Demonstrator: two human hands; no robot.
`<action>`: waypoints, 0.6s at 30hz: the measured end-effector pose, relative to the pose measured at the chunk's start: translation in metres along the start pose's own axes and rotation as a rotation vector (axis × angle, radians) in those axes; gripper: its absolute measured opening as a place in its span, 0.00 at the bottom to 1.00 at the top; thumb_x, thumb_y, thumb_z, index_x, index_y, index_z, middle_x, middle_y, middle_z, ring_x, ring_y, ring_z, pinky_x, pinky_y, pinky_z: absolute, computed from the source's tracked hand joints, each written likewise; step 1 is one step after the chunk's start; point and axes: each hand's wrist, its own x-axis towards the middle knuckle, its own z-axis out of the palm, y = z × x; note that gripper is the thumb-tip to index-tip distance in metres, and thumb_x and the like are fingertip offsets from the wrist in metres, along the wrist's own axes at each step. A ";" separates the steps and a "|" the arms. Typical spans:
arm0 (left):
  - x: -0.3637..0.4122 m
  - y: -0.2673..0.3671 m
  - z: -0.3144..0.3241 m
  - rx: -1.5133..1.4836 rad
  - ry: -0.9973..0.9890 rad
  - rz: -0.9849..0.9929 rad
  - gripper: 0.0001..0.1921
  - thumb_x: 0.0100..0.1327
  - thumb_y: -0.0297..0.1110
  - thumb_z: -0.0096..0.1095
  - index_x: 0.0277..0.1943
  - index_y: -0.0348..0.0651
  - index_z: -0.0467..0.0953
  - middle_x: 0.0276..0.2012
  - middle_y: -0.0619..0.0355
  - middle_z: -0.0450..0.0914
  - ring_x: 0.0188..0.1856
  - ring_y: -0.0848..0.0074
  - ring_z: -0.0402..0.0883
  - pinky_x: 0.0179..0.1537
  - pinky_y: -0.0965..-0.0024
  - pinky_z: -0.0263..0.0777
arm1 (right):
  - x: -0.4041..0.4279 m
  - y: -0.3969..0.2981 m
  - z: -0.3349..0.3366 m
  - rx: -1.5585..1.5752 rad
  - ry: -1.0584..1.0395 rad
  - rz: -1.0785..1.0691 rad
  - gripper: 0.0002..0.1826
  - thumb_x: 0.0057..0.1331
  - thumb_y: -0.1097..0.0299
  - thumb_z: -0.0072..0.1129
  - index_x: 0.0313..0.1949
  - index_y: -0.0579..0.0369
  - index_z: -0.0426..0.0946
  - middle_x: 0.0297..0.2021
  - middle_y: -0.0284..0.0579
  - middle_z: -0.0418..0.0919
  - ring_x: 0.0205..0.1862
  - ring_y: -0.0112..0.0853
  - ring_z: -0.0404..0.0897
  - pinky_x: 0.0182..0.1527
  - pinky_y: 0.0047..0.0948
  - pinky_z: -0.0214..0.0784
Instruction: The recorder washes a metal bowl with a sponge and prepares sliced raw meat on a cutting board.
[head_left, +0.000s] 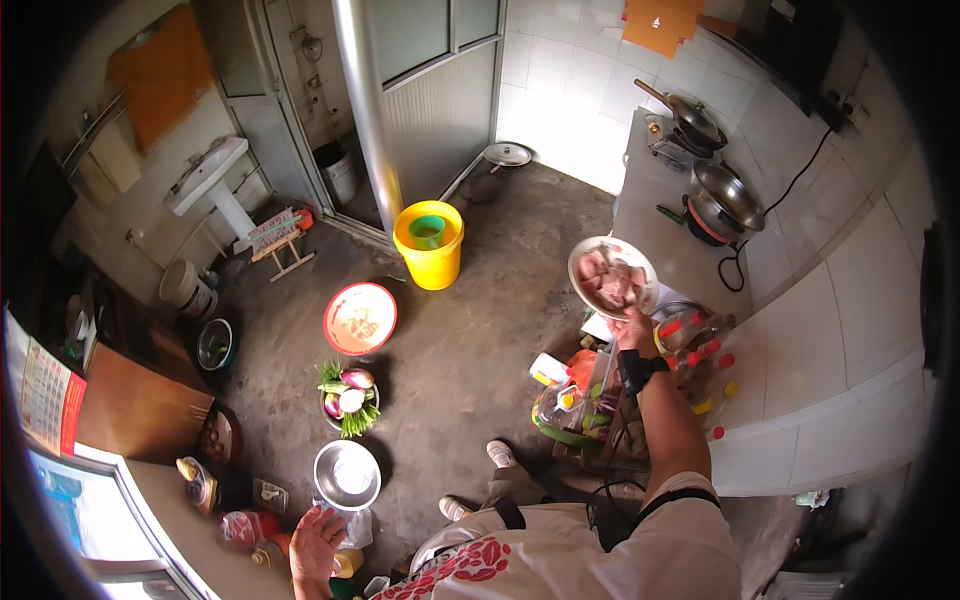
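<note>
My right hand (634, 330) grips the near rim of a white plate (576, 279) that holds pieces of raw meat (615, 282). The plate is held up beside the edge of the grey counter (679, 259). A dark band is around my right wrist. My left hand (316, 534) is at the lower left with its fingers apart and nothing in it. Just beyond it is a shiny metal basin (347, 475). Past that, a bowl of vegetables (351, 397) holds eggplants and green stalks.
A red-rimmed basin (360, 319) and a yellow bucket (428, 247) stand on the floor. A metal wok (726, 196) and a lidded pan (694, 124) are on the counter. Bottles with red caps (694, 352) crowd its near end, beside a vegetable crate (592, 405).
</note>
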 end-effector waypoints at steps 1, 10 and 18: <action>0.007 0.001 0.000 0.013 0.035 -0.037 0.18 0.55 0.44 0.52 0.47 0.46 0.69 0.43 0.54 0.74 0.44 0.62 0.73 0.42 0.60 0.68 | 0.013 -0.006 -0.010 0.049 0.039 -0.017 0.09 0.55 0.67 0.45 0.35 0.54 0.68 0.31 0.42 0.75 0.30 0.32 0.73 0.33 0.30 0.67; 0.064 0.008 0.066 0.109 0.227 -0.046 0.19 0.53 0.45 0.53 0.48 0.49 0.69 0.42 0.56 0.74 0.42 0.64 0.74 0.41 0.63 0.68 | 0.117 -0.044 -0.080 0.139 0.132 -0.037 0.19 0.63 0.61 0.38 0.43 0.66 0.66 0.38 0.49 0.74 0.36 0.41 0.77 0.25 0.19 0.69; 0.094 0.019 0.113 0.174 0.293 -0.056 0.17 0.55 0.43 0.52 0.46 0.47 0.69 0.41 0.57 0.74 0.39 0.65 0.75 0.39 0.64 0.68 | 0.170 -0.049 -0.090 0.283 0.292 -0.027 0.22 0.62 0.56 0.43 0.42 0.68 0.66 0.36 0.50 0.75 0.34 0.39 0.77 0.29 0.23 0.71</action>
